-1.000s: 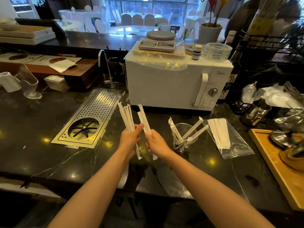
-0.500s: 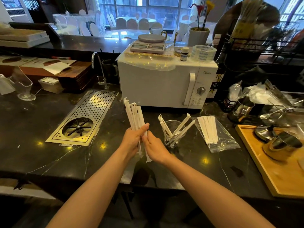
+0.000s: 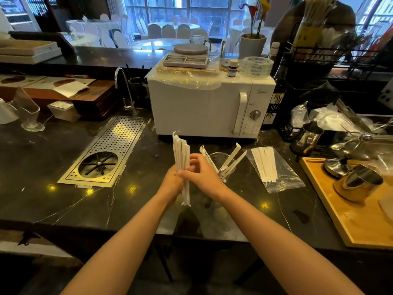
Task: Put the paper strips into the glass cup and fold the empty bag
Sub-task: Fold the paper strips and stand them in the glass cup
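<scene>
A bundle of white paper strips (image 3: pixel 181 154) stands upright over the dark counter, gripped around its middle by my left hand (image 3: pixel 172 181). My right hand (image 3: pixel 203 174) wraps the same bundle from the right side. Just behind my right hand sits the glass cup (image 3: pixel 219 161), with several strips leaning out of it. To the right of the cup lies the clear plastic bag (image 3: pixel 282 177), flat on the counter with several strips still inside.
A white microwave (image 3: pixel 204 107) stands behind the cup. A perforated metal rinser tray (image 3: pixel 119 141) is set into the counter at left. A wooden tray (image 3: pixel 348 218) with steel cups lies at right, and a steel jug (image 3: pixel 308 137) behind the bag.
My hands have come together: the strips that my right hand held apart are now merged into one upright bundle, held by both hands close in front of the cup.
</scene>
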Demonstrator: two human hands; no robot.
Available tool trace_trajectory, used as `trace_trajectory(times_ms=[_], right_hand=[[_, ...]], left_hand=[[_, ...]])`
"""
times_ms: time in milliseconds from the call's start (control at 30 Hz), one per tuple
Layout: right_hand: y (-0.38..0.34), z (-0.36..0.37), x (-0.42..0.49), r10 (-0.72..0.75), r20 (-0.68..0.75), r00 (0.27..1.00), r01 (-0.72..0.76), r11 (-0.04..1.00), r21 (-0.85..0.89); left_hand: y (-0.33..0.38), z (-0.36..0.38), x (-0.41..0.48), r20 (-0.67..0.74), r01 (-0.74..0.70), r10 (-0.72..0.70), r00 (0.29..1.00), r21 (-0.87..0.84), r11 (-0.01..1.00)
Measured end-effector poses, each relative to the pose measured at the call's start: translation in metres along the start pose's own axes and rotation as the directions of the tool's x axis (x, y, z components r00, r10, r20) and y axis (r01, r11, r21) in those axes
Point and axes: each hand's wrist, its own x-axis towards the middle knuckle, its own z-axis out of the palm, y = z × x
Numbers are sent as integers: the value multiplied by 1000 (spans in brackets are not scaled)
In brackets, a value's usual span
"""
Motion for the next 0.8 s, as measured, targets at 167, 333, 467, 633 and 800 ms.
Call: trace_trajectory(times_ms=[167, 333, 467, 633, 800], right_hand=[[1, 1, 0, -27, -18, 999, 26, 998, -56], [14, 2, 2, -44, -8, 999, 43, 995, -92], [21, 2, 7, -28, -46, 999, 23, 995, -97], [31, 1, 10, -1, -39, 999, -2, 997, -73], [37, 3, 14, 15, -16, 1000, -15, 999, -46]], left_hand=[[3, 24, -4, -83, -6, 11, 996, 58, 998], [-6, 27, 1, -58, 32, -25, 998, 105, 994], [-10, 23, 0, 22, 6, -9, 1000, 150, 989], [-21, 24, 5, 52, -17, 0, 999, 334, 942], [-27, 17, 13, 25, 107, -116, 993, 245, 964]])
